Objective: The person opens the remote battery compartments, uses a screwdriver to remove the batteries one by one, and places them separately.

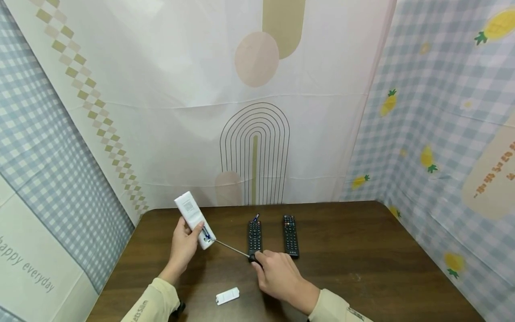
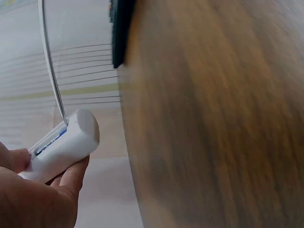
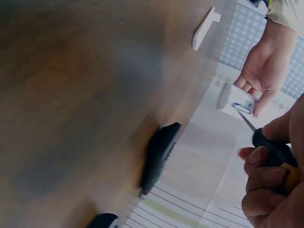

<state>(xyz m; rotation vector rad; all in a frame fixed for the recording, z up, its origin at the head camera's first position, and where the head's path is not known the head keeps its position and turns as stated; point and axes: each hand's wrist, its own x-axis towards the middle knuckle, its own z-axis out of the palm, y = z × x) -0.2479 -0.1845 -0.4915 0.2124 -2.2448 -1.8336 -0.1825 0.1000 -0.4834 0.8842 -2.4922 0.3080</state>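
Note:
My left hand (image 1: 184,245) grips a white remote control (image 1: 191,210), tilted with its back facing me. The battery compartment at its lower end is uncovered, and a blue battery (image 1: 206,233) shows inside. My right hand (image 1: 279,273) holds a screwdriver by its black and yellow handle (image 3: 277,151). Its thin metal shaft (image 1: 231,247) reaches left, with the tip at the end of the battery compartment. In the left wrist view the shaft (image 2: 51,66) meets the white remote's end. A white battery cover (image 1: 227,295) lies on the table between my forearms.
Two black remotes lie on the brown wooden table (image 1: 342,241): one in the middle (image 1: 255,235), the other to its right (image 1: 290,236). A small blue battery (image 1: 256,218) sits at the far end of the middle one. Patterned cloths hang behind and at both sides.

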